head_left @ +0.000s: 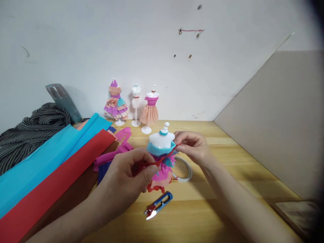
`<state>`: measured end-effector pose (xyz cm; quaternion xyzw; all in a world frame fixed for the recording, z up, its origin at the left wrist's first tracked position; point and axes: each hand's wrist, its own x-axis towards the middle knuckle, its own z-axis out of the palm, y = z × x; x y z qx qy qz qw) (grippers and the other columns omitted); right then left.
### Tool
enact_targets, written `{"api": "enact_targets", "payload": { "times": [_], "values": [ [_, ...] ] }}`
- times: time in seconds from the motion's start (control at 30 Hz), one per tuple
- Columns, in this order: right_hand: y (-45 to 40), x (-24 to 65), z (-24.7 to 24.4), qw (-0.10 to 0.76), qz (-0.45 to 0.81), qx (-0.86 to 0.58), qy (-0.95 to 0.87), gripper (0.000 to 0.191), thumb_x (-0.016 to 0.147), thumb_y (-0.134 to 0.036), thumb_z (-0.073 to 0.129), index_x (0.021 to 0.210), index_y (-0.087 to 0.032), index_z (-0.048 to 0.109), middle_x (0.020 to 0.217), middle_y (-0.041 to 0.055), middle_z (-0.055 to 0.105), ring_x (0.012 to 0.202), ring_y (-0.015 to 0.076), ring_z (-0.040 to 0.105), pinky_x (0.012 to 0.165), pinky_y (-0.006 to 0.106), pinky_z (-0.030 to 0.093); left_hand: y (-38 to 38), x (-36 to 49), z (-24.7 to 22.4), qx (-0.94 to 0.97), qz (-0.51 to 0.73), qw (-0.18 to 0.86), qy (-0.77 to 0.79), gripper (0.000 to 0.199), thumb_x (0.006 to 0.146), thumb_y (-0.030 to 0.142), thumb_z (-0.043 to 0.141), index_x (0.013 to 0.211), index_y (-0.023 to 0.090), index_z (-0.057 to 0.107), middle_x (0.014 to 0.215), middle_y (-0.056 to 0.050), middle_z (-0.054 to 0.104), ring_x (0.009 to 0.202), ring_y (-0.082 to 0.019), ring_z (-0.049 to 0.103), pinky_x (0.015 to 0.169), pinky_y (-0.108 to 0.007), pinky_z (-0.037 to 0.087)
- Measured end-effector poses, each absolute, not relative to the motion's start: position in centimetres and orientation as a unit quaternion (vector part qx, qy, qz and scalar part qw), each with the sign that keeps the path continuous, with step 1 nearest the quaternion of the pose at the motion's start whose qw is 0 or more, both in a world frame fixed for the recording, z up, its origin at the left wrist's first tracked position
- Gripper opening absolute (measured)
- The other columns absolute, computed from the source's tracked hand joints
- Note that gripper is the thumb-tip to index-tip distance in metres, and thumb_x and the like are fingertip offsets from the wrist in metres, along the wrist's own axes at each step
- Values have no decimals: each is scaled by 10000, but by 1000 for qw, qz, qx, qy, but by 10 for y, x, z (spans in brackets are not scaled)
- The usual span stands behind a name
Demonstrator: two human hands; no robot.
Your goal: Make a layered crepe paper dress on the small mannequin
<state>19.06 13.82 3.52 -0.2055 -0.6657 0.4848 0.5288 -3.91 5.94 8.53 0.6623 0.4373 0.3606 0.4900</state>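
Note:
A small white mannequin [162, 139] stands upright between my hands, wearing a light blue top [160, 149] and a layered pink, peach and red skirt [163, 173]. A narrow red strip [162, 161] stretches across its waist. My left hand [131, 172] pinches one end of the strip between thumb and fingers, in front of the mannequin's left side in view. At the other end, by the mannequin's right side in view, my right hand [192, 145] pinches the strip too. The mannequin's waist is partly hidden by the strip and my left fingers.
Blue-handled snips [162, 201] and a white tape roll [189, 170] lie on the wooden table [227, 202]. Three small mannequins [136, 92] stand by the wall. Blue and red sheets [58, 179], pink scraps, striped cloth [43, 125] and a bottle [65, 103] are at left.

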Motion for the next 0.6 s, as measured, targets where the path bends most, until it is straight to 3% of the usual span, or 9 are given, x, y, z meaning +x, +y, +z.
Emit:
{"api": "enact_targets", "payload": {
  "times": [0.2, 0.37, 0.6],
  "values": [
    [135, 187, 41, 580, 411, -170, -682, 45, 789, -218, 716, 827, -225, 738, 745, 48, 678, 681, 153, 624, 567, 270, 524, 57, -41, 83, 755, 413, 290, 418, 126, 838, 178, 541, 740, 170, 620, 540, 42, 557, 443, -57, 459, 411, -160, 338],
    [136, 189, 40, 575, 353, -166, -720, 115, 824, -166, 668, 873, -233, 748, 778, 54, 685, 736, 162, 635, 647, 298, 538, 59, -44, 80, 805, 431, 158, 377, 128, 837, 110, 540, 756, 173, 617, 592, 37, 617, 501, -62, 528, 476, -168, 377],
    [137, 193, 36, 568, 354, -182, -720, 115, 826, -181, 672, 878, -249, 747, 783, 48, 687, 721, 156, 636, 631, 289, 532, 61, -44, 77, 816, 421, 127, 376, 114, 832, 110, 553, 755, 175, 606, 571, 50, 587, 489, -63, 516, 463, -173, 363]
  ]
}}
